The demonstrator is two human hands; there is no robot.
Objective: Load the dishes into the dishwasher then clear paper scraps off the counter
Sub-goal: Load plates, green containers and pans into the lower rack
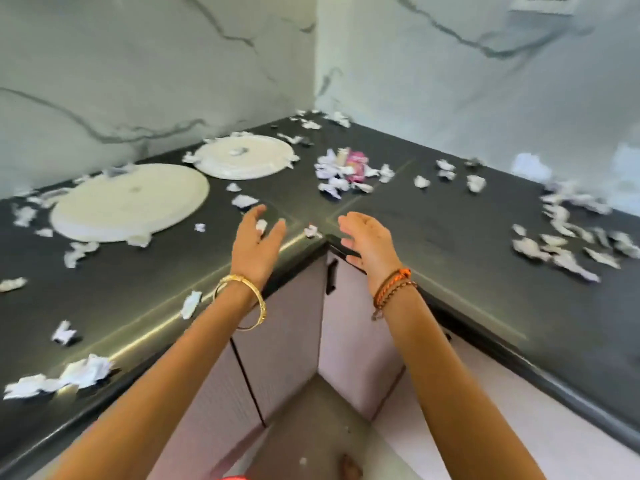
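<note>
Hands are hovering over the inner corner of the dark surface (433,216) at mid-frame — the left hand (256,237) with fingers loosely spread and holding nothing, the right hand (363,239) likewise relaxed and empty. Two plates are still lying on the surface at left: a large plate (130,202) and, behind it toward the wall, a small plate (242,161) with a scrap sitting on it. Scraps (332,174) are littering the whole surface, thickest at centre and along the right edge; no dishwasher is showing.

Judging from this, the plates are coming first. Doing it well means tipping the loose paper off each plate before lifting, gripping the rim with fingers under and thumb on top — the plates look flat and may be hard to get under — and carrying them level.
</note>
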